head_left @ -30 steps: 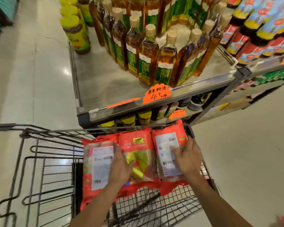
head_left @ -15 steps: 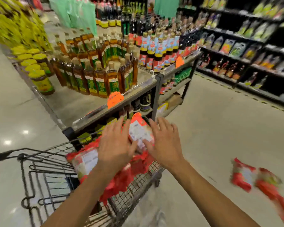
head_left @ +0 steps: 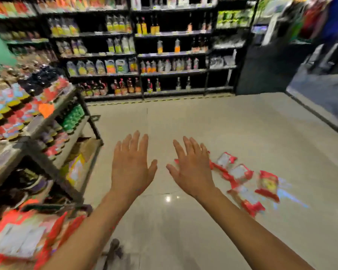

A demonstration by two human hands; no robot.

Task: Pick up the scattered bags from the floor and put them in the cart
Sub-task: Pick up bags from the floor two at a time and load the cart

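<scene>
Both hands have let go of the red bags and swung away from the cart (head_left: pixel 18 240). Left hand (head_left: pixel 132 166) and right hand (head_left: pixel 193 172) are spread wide, holding nothing. More red bags (head_left: pixel 242 178) lie on the floor (head_left: pixel 203 123) just past the right hand. Grabbing too many could drop some.

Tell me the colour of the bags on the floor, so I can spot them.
The bags are red with whitish panels; the head view shows them, blurred.

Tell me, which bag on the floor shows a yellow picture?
The rightmost red bag; the other bags beside it show white panels instead.
</scene>
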